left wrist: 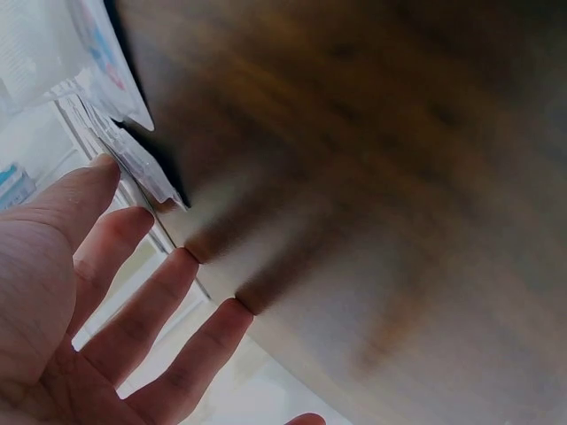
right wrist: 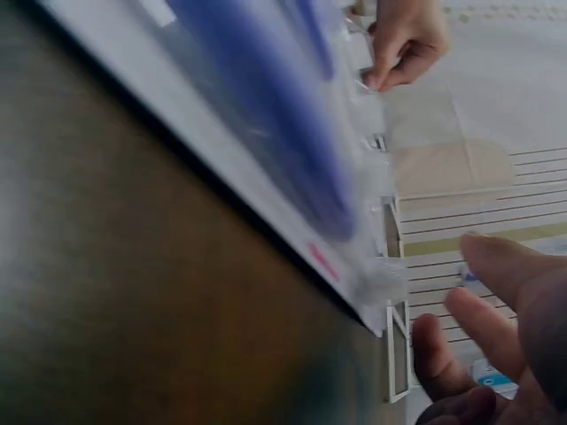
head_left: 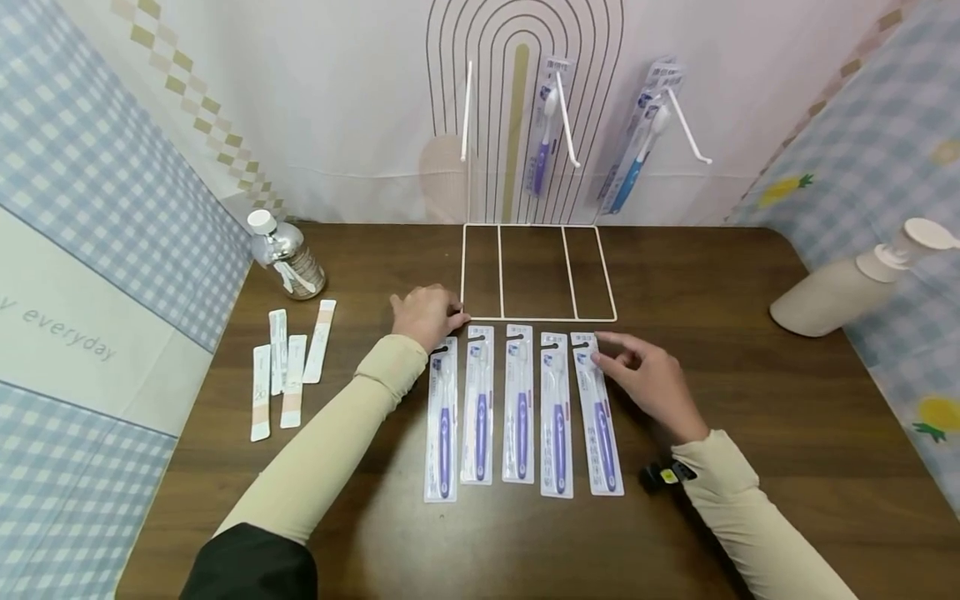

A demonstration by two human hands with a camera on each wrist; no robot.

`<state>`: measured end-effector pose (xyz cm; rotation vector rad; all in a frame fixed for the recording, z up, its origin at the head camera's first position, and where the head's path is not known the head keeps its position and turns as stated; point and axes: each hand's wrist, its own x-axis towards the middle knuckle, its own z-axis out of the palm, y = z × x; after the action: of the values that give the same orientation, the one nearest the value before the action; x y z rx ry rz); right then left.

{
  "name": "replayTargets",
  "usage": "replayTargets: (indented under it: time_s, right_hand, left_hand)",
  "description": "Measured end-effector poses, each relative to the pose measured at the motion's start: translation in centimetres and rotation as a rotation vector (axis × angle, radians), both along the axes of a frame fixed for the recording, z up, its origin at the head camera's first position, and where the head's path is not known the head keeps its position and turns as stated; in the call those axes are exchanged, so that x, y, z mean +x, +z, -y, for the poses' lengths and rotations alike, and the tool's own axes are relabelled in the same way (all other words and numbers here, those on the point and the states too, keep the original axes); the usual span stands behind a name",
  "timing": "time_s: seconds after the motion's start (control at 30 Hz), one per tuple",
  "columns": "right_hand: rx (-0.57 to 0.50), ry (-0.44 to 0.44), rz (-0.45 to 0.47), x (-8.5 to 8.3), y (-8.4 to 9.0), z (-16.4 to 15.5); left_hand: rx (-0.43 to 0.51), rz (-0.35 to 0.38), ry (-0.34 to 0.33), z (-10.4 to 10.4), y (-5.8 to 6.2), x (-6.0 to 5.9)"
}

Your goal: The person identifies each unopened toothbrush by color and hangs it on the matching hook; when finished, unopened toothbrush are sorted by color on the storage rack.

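Table [head_left: 750,417]: five toothbrush packs [head_left: 520,404], four sachets [head_left: 288,371].

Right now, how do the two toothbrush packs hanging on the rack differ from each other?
The left hanging pack holds a purple-handled brush and hangs nearly straight. The right hanging pack holds a blue-handled brush and tilts, its lower end swung leftward. Both are clear blister packs, each on its own white hook, above the table.
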<state>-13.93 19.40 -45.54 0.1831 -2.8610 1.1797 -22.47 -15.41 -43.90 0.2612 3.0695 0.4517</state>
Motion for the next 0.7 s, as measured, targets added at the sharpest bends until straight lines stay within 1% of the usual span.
replayTargets:
  time_s: [0.1, 0.27, 0.6, 0.7]
  right_hand:
    - [0.017, 0.016, 0.041, 0.2, -0.5, 0.0]
    - [0.035, 0.007, 0.062, 0.2, -0.9, 0.0]
    - [0.066, 0.027, 0.132, 0.2, -1.1, -0.1]
    - [0.064, 0.024, 0.127, 0.2, -1.3, -0.1]
  left_hand:
    - [-0.001, -0.004, 0.000, 0.0, 0.3, -0.3]
    - [-0.002, 0.004, -0.012, -0.2, 0.4, -0.4]
    - [-0.002, 0.000, -0.006, -0.1, 0.0, 0.0]
    - [-0.005, 0.005, -0.004, -0.1, 0.0, 0.1]
